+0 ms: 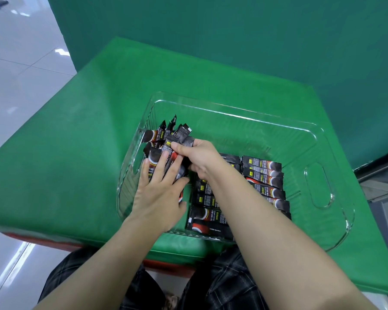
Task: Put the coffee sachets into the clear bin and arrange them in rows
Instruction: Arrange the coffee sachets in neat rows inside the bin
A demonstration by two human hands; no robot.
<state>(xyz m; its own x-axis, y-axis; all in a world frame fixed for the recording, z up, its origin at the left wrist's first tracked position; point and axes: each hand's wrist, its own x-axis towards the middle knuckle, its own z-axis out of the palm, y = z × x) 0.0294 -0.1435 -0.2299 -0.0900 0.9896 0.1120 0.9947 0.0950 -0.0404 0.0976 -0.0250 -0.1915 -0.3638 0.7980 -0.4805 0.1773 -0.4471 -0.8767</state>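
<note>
Green-covered desk [81,135], seen from above; person seated at the near edge, dark plaid trousers [222,285] showing below it.

Clear bin [318,182] sits on the desk toward the right, long side across the view, handle cut-outs at both ends. See-through walls make it easy to check how the contents sit.

Laid rows of coffee sachets [264,175] occupy the near middle of the bin floor: flat, overlapping like shingles, long axes running left-right, at least two rows side by side. Far and right parts of the floor are bare green, likely room kept for more rows.

Loose bundle of sachets [166,135] stands tilted against the bin's left wall, ends fanned upward, unsorted. Probably the working stock, kept inside the bin so nothing strays onto the desk.

Left hand [159,191] lies flat on the lower part of the bundle, fingers straight and spread, pinning it so it will not slump.

Right hand [199,159] crosses over from the right, fingers and thumb curled and pinching a few sachets at the bundle's top, apparently drawing them out to extend a row.

Judgement: placing mostly done; arranging under way.
</note>
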